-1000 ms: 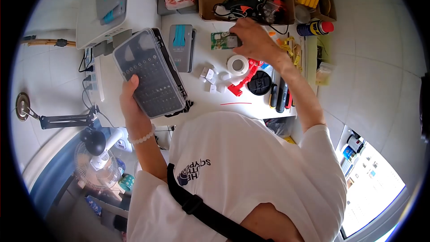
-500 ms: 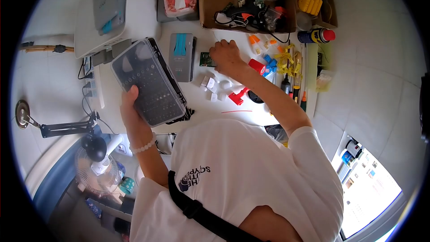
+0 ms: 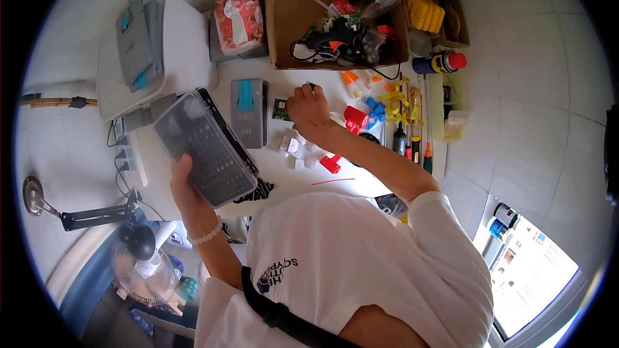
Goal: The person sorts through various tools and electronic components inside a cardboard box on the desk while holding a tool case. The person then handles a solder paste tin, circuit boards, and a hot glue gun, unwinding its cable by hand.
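Observation:
My left hand [image 3: 185, 183] grips a clear-lidded plastic organizer case [image 3: 205, 148] by its near left edge, thumb on the lid. Rows of small parts show through the lid, and the case is tilted above the table's left side. My right hand [image 3: 308, 108] is over the middle of the table, its fingers curled down. A small dark thing [image 3: 312, 85] shows at its fingertips, too small to name. Just left of that hand lies a green circuit board [image 3: 280, 109], partly hidden by it. A grey box with a teal band [image 3: 249, 113] lies between the case and the board.
A cardboard box [image 3: 278, 58] of cables and electronics stands at the back. White adapters [image 3: 289, 146], a red tape roll [image 3: 355, 117], blue pieces [image 3: 375, 109] and screwdrivers [image 3: 416, 145] lie around my right forearm. A spray can [image 3: 438, 62] lies at the right.
The table scene has shifted down and slightly left in view. My right hand has shifted a little, and the small dark thing now shows at its fingertips. The case stays in my left hand.

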{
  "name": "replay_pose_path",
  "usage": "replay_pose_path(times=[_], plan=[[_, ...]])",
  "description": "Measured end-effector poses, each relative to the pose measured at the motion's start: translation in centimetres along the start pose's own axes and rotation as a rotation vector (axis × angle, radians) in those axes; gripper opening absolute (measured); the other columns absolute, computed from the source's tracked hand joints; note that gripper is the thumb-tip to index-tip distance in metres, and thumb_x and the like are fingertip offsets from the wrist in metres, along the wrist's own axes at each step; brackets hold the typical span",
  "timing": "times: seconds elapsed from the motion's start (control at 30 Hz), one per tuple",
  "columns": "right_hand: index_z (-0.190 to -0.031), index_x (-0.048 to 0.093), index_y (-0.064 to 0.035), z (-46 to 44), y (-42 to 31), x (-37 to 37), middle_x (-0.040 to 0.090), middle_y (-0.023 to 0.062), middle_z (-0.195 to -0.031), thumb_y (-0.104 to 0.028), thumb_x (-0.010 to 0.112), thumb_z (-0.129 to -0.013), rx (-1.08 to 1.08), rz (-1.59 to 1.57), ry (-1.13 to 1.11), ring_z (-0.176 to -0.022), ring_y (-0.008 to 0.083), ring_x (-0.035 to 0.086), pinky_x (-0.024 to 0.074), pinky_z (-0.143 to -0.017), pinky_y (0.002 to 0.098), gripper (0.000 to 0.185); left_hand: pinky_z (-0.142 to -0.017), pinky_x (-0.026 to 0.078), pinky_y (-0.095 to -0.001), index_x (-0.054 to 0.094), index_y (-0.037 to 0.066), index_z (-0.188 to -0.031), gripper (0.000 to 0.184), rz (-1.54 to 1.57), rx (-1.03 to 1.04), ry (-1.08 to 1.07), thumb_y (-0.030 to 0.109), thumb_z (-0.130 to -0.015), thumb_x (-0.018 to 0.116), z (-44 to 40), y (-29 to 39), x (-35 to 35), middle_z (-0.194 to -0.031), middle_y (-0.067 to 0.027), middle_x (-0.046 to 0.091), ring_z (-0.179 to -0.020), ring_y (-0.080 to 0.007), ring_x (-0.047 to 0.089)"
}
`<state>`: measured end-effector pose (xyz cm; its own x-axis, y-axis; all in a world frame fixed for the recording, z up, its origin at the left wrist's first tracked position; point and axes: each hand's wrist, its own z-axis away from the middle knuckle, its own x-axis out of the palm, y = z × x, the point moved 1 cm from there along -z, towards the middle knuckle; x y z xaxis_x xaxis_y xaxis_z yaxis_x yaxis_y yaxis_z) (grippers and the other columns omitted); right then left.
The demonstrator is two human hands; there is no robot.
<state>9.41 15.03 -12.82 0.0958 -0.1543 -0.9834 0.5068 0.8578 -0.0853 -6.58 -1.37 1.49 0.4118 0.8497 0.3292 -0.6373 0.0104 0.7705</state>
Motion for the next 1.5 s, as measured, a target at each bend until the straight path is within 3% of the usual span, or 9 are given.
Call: replay_pose_path(times=[0.1, 0.23, 0.4, 0.77, 0.93, 0.97, 1.1, 1.17, 1.5], plan=[[-0.083, 0.063, -0.0072, 0.0, 2.8, -3.5, 0.057, 0.0075, -0.086, -0.025, 0.073, -0.064, -0.013, -0.213, 0.085, -0.093, 0.0235, 0.052, 0.0405, -0.079, 0.0356, 0.028, -0.078, 0.054, -0.0338, 0.050, 0.001, -0.119, 0.048, 0.012, -0.001, 0.006, 0.021, -0.077, 0.061, 0.0, 0.1, 0.3, -0.104, -0.0128, 0.062, -0.090, -0.0241, 0.064], [-0.077, 0.058, -0.0072, -1.9, 11.3, -6.6, 0.059, 0.0087, -0.084, -0.010, 0.067, -0.067, 0.118, -0.083, 0.450, -0.085, 0.0278, 0.056, 0.0450, -0.073, 0.0393, 0.014, -0.078, 0.054, -0.0339, 0.050, 0.000, -0.119, 0.049, 0.004, 0.015, 0.024, 0.022, -0.077, 0.061, 0.0, 0.2, 0.7, -0.104, -0.0131, 0.062, -0.088, -0.0240, 0.064], [-0.094, 0.056, -0.0058, -3.7, 15.8, -6.5, 0.061, 0.0112, -0.095, -0.013, 0.071, -0.069, 0.260, 0.053, 0.139, -0.098, 0.0270, 0.054, 0.0417, -0.082, 0.0394, 0.029, -0.079, 0.053, -0.0346, 0.048, 0.000, -0.120, 0.049, 0.019, 0.012, -0.032, 0.021, -0.078, 0.059, -0.4, 0.1, 1.1, -0.105, -0.0137, 0.062, -0.090, -0.0245, 0.064], [-0.093, 0.059, -0.0038, -5.0, 15.9, -3.9, 0.063, 0.0128, -0.085, -0.011, 0.071, -0.064, 0.359, 0.105, 0.171, -0.094, 0.0242, 0.055, 0.0378, -0.082, 0.0353, 0.032, -0.082, 0.053, -0.0368, 0.045, -0.001, -0.123, 0.050, 0.068, 0.017, -0.096, 0.018, -0.078, 0.060, -0.5, 0.0, 0.0, -0.108, -0.0147, 0.060, -0.094, -0.0262, 0.062], [-0.090, 0.063, -0.0049, -3.9, 16.7, -5.0, 0.063, 0.0153, -0.094, -0.024, 0.074, -0.066, 0.450, -0.148, 0.183, -0.104, 0.0286, 0.053, 0.0379, -0.089, 0.0401, 0.033, -0.080, 0.053, -0.0360, 0.045, -0.002, -0.122, 0.050, 0.064, 0.026, -0.130, 0.018, -0.078, 0.061, 0.0, 0.3, -0.4, -0.108, -0.0150, 0.060, -0.092, -0.0263, 0.063], [-0.088, 0.064, -0.0045, -3.8, 17.4, -4.3, 0.063, 0.0161, -0.089, -0.027, 0.076, -0.064, 0.418, -0.161, 0.300, -0.096, 0.0299, 0.057, 0.0421, -0.084, 0.0393, 0.035, -0.080, 0.053, -0.0360, 0.045, -0.002, -0.122, 0.050, 0.065, 0.026, -0.132, 0.018, -0.078, 0.061, 0.2, 0.4, -0.3, -0.108, -0.0150, 0.060, -0.092, -0.0263, 0.063], [-0.092, 0.065, -0.0023, -3.0, 18.9, -6.2, 0.065, 0.0164, -0.086, -0.024, 0.077, -0.064, 0.461, -0.361, 0.275, -0.085, 0.0265, 0.062, 0.0476, -0.075, 0.0348, 0.037, -0.079, 0.053, -0.0360, 0.045, -0.002, -0.121, 0.051, 0.051, 0.053, -0.070, 0.018, -0.078, 0.062, 0.5, 0.5, -0.5, -0.107, -0.0151, 0.060, -0.091, -0.0263, 0.063], [-0.097, 0.066, 0.0002, -2.7, 20.6, -6.0, 0.067, 0.0133, -0.087, -0.020, 0.078, -0.066, 0.381, -0.761, 0.394, -0.076, 0.0208, 0.064, 0.0493, -0.067, 0.0298, 0.039, -0.079, 0.053, -0.0361, 0.045, -0.002, -0.121, 0.051, 0.054, 0.052, -0.084, 0.018, -0.078, 0.062, 0.7, 0.5, -0.5, -0.106, -0.0152, 0.060, -0.091, -0.0263, 0.063], [-0.106, 0.061, 0.0004, 0.5, 21.5, -9.4, 0.064, 0.0075, -0.091, -0.015, 0.072, -0.074, 0.600, -1.462, 0.301, -0.082, 0.0149, 0.059, 0.0470, -0.074, 0.0260, 0.037, -0.078, 0.054, -0.0370, 0.043, -0.003, -0.123, 0.051, 0.087, 0.076, -0.170, 0.017, -0.080, 0.061, 1.4, 0.5, -1.2, -0.108, -0.0162, 0.060, -0.091, -0.0271, 0.063]])
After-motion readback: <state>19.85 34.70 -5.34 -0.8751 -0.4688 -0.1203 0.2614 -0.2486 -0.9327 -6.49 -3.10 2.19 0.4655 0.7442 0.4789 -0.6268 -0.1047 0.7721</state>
